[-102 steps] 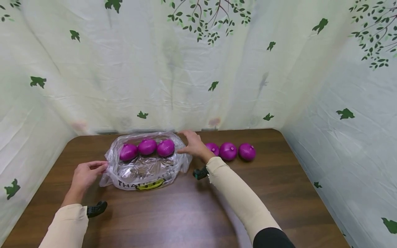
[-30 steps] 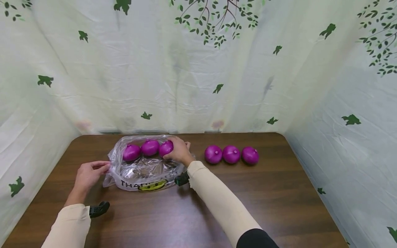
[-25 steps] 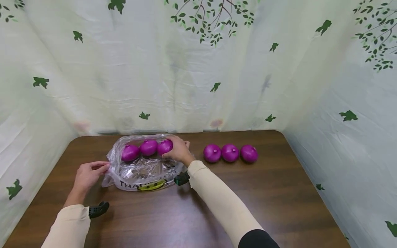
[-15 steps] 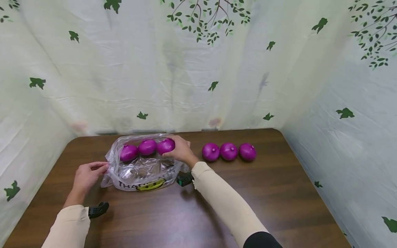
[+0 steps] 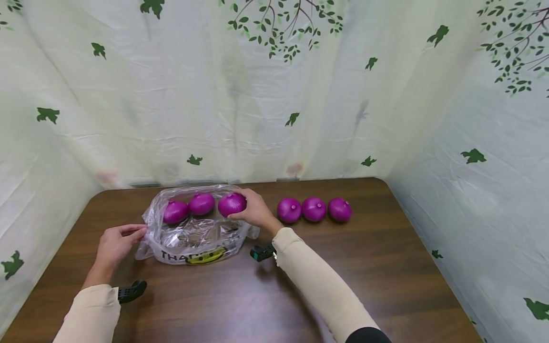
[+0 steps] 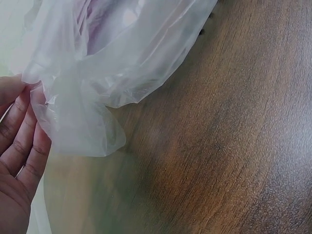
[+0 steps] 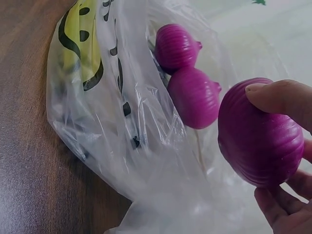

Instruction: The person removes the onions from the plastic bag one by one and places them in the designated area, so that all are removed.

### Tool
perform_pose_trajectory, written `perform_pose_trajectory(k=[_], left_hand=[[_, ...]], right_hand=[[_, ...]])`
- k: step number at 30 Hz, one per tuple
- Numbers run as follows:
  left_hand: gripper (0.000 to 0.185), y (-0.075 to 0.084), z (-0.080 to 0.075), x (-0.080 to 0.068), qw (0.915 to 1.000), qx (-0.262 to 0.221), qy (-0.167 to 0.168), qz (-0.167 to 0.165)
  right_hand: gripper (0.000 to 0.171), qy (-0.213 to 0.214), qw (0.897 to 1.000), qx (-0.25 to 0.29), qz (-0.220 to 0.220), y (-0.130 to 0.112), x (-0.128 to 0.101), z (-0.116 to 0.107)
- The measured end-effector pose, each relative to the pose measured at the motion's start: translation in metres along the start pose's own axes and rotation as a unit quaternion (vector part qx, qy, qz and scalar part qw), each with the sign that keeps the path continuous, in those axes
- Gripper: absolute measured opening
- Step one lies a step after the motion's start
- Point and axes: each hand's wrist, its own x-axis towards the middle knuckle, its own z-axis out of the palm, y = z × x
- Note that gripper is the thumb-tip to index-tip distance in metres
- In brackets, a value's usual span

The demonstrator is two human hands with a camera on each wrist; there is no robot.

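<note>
A clear plastic bag (image 5: 201, 238) with black lettering and a yellow smiley print lies spread out at the left of the table, its mouth facing up. My left hand (image 5: 116, 244) pinches the bag's left edge between thumb and fingers, as the left wrist view also shows. In my right hand (image 5: 256, 209) is a purple onion (image 7: 261, 134), gripped between thumb and fingers over the bag's right side. Two more onions, one at the far left (image 5: 175, 212) and one beside it (image 5: 201, 204), sit side by side inside the bag.
To the right of the bag stands a row of three purple onions, the near one (image 5: 289, 210), the middle one (image 5: 314, 209) and the end one (image 5: 340, 209). The brown wooden table (image 5: 206, 305) meets a pale leaf-printed curtain (image 5: 257, 95) at its back edge.
My right hand has come left to the third onion in the bag, taken hold of it, and drawn it up and rightward from its neighbours. The left hand stays at the bag's edge.
</note>
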Motion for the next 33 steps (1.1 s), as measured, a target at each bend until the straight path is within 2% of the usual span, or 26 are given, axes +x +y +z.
perform_pose_trajectory(k=[7, 14, 27, 33], left_hand=[[0.054, 0.0, 0.0, 0.0, 1.0, 0.001, 0.0, 0.006], [0.054, -0.001, 0.0, -0.001, 1.0, 0.003, 0.002, 0.007], [0.055, -0.001, 0.001, -0.002, 1.0, -0.006, 0.005, -0.003], [0.053, 0.001, 0.003, -0.002, 1.0, -0.002, 0.002, 0.006]], right_hand=[[0.075, -0.002, 1.0, 0.018, -0.014, 0.002, -0.006, -0.004], [0.076, -0.005, 0.998, 0.059, -0.013, 0.002, -0.015, -0.011], [0.074, -0.005, 0.997, 0.069, -0.043, 0.013, -0.035, -0.021], [0.073, 0.004, 0.996, 0.074, -0.049, 0.02, -0.048, -0.025]])
